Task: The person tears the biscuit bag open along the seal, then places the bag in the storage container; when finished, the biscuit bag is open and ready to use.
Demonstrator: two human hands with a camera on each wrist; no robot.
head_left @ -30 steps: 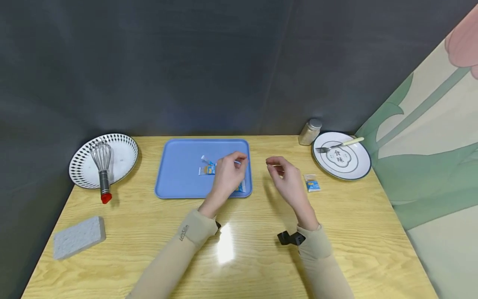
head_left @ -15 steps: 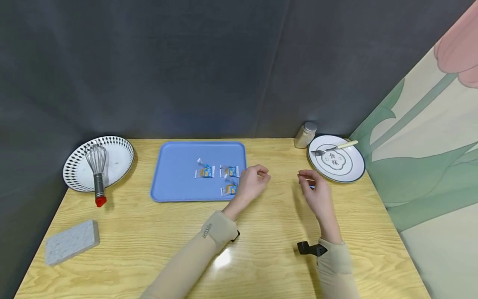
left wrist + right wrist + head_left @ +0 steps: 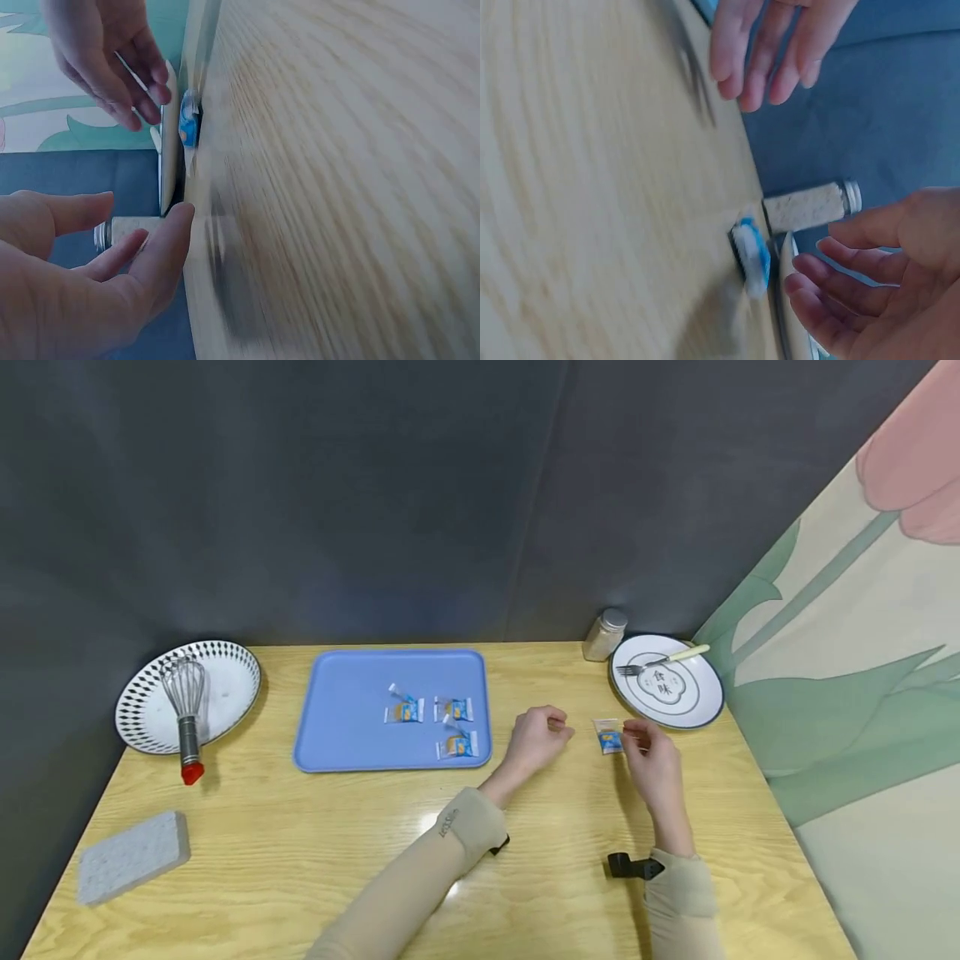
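Observation:
A small blue-and-clear wrapped packet point(image 3: 609, 739) lies on the wooden table, in front of the plate on the right. My right hand point(image 3: 656, 764) hovers just right of it, fingers loosely bent; in the right wrist view, a gap separates the fingers from the packet point(image 3: 751, 256). My left hand point(image 3: 536, 740) is above the table between the blue tray point(image 3: 360, 727) and the packet. Its fingers point(image 3: 169, 244) curve loosely around nothing in the left wrist view. On the tray's right half lie several similar packets point(image 3: 457, 744), their printing too small to read.
Behind the packet stand a jar point(image 3: 604, 637) with a metal lid and a white plate point(image 3: 637, 697) bearing a fork point(image 3: 663, 661). At left are a patterned plate point(image 3: 238, 681), a whisk point(image 3: 188, 714) and a grey block point(image 3: 135, 857). Dark cloth backs the table.
Both hands have moved right, the left one leaving its place over the tray and uncovering packets there. The right hand has come over beside the lone packet. The head view has shifted slightly.

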